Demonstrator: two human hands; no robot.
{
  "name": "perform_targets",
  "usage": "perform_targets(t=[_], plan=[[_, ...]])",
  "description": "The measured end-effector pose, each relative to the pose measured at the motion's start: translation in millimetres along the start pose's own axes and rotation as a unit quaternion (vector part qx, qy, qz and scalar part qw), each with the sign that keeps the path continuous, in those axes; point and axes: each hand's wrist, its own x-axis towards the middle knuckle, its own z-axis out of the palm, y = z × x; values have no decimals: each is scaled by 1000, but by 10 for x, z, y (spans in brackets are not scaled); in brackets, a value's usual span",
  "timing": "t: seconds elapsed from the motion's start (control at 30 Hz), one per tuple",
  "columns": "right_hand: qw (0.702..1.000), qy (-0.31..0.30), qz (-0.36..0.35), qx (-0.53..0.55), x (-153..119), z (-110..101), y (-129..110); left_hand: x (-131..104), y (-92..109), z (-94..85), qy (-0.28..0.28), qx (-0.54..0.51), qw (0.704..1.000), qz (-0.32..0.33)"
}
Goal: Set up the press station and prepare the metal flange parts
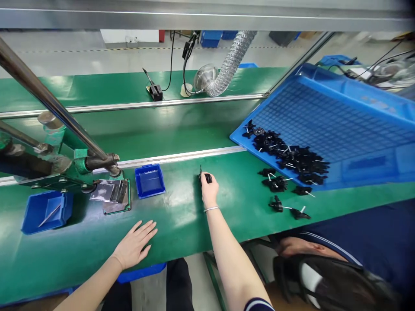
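Note:
My right hand is closed round a small black part on the green bench, its fingers wrapped over it and partly hiding it. My left hand lies flat near the bench's front edge, fingers spread, holding nothing. A small blue tray sits beyond my left hand. Several black parts with white pins lie loose on the bench to the right of my right hand. More black parts are heaped in a large tilted blue crate.
At left stands a green press with a metal plate under it, beside a blue bin holding a thin metal tool. A person in a dark cap leans in at lower right. A duct hangs beyond the bench.

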Motion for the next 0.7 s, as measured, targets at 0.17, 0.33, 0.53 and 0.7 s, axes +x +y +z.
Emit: perform_targets(t=[0.17,0.33,0.53,0.7], plan=[[955,11,159,252,-83,138,-86,8,-21,4,3,-18,1000,-4],[876,-4,250,412,-103,130,-208,21,-48,18,18,-16,1000,0],[816,46,273,507,265,-83,-382,45,-109,61,43,13,999,10],[785,79,268,553,545,-288,-616,102,-178,64,70,51,996,33]])
